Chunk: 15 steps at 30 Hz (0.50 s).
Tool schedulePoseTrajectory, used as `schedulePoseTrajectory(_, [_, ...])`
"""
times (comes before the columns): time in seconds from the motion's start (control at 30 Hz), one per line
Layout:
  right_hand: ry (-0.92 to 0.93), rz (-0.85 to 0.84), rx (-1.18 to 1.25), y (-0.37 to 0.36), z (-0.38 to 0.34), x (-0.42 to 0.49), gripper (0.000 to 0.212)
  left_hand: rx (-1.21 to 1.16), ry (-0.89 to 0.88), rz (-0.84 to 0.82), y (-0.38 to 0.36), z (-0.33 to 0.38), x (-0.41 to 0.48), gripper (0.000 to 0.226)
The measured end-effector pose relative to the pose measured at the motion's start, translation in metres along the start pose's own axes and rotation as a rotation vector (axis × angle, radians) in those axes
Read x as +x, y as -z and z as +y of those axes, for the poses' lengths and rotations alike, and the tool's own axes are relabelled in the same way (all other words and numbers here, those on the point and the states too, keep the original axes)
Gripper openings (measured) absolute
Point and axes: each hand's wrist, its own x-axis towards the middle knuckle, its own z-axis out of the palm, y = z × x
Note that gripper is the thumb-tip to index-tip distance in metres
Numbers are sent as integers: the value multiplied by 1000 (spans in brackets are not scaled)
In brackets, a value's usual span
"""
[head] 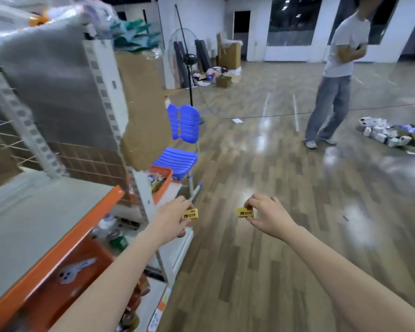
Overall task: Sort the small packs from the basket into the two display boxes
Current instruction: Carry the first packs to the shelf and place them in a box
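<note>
Open wooden floor [249,271] lies under and ahead of both hands. The gap between the yellow pack [189,213] pinched in the left hand [175,219] and the second yellow pack [244,212] in the right hand [268,214] is free. Leftward is crowded: the shelf [58,255] with its orange front edge, a white upright post [144,195] just beside the left hand, an orange basket [163,185] behind it, then a blue chair [180,144] (torn cardboard [144,111] overhangs them). Rightward, a standing person [333,80] and a heap of packs [388,134] on the floor lie well apart.
</note>
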Motion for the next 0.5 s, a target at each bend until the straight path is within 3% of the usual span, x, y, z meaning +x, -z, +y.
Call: schedulePoseTrajectory(0.5, [-100, -4, -10, 14, 198, 123, 23, -9, -50, -43, -65, 37, 256, 21])
